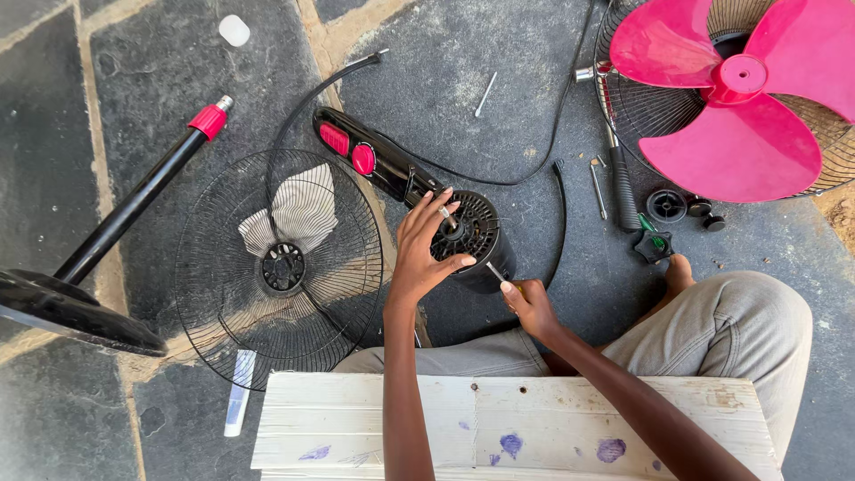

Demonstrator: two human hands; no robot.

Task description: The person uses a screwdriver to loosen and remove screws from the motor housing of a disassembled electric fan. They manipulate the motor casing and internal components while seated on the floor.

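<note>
The black fan motor housing [470,239], lying on the stone floor [499,80], is steadied by the left hand [419,254] wrapped over it; the screwdriver [495,272], gripped tightly in the right hand [532,305], should be kept square to the screw

The left hand [423,245] grips the black fan motor [472,233] on the stone floor [463,80], fingers spread over its vented face. The right hand [530,305] holds a screwdriver [494,271] against the motor's side. A wire grille [280,267] lies left, the pink blade [735,85] upper right, a white bench [508,428] below.
</note>
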